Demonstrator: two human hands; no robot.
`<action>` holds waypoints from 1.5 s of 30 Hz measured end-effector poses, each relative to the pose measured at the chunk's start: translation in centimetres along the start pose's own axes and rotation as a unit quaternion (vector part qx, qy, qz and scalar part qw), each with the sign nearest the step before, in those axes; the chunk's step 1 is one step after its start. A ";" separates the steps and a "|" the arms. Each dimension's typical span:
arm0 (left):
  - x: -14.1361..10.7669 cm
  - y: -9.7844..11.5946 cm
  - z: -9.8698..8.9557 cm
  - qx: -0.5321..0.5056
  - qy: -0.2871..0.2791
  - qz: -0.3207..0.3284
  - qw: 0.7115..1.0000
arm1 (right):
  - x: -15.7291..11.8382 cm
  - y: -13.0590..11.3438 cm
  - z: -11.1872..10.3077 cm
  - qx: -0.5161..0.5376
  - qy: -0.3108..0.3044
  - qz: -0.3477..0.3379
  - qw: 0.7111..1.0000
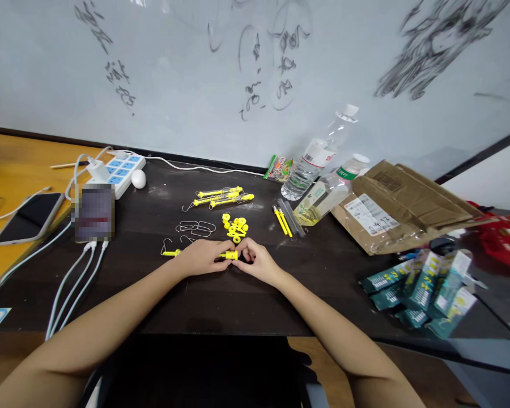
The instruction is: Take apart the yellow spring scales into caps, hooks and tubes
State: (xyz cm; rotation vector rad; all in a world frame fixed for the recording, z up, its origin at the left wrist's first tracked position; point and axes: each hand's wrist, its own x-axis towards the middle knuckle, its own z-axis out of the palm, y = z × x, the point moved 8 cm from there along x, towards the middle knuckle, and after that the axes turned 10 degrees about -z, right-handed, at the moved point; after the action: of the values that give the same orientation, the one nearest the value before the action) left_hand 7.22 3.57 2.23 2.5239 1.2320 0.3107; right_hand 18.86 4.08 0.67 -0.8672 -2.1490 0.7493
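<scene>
My left hand [206, 256] is closed around a yellow spring scale [170, 253], whose wire hook sticks out to the left. At the other end, the thumb and fingers of my right hand [255, 260] pinch its yellow end cap [232, 255]. Just beyond my fingertips lies a small heap of yellow rings and caps [237, 226]. Bent wire hooks [195, 228] rest to its left. Farther back are several similar yellow spring scales [221, 197] with hooks. Two yellow rods [283, 221] and clear tubes [292, 218] lie to the right.
Two plastic bottles, one of water [310, 164] and one of yellowish drink [323, 195], stand by a snack packet [279, 168]. At right are a cardboard parcel [391, 204] and several green boxes [420, 289]. A power strip [125, 170], cables and a phone [29, 216] occupy the left.
</scene>
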 end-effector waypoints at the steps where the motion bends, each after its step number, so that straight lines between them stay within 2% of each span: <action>1: 0.0 0.0 0.0 0.006 0.000 0.001 1.000 | 0.0 0.0 0.0 0.002 -0.002 -0.001 1.000; 15: 0.3 -0.3 0.7 0.024 -0.019 0.015 0.999 | -0.1 0.9 -0.4 0.020 -0.002 0.002 1.000; 29: 0.2 -0.6 0.3 0.064 0.016 0.004 0.998 | -0.1 1.7 -0.6 0.062 0.028 0.024 0.997; 35: 0.3 -0.7 0.0 0.062 0.033 -0.007 0.997 | -0.1 2.5 -0.7 0.121 0.051 0.042 0.990; 45: 0.2 -0.5 -0.6 0.066 0.066 -0.020 0.995 | 0.2 2.4 -0.9 0.156 0.060 0.050 0.985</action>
State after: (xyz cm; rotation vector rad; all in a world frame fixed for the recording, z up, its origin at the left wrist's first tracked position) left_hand 6.79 4.06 2.60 2.6219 1.3942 0.4051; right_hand 20.36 5.92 -0.45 -0.8332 -1.8301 1.0255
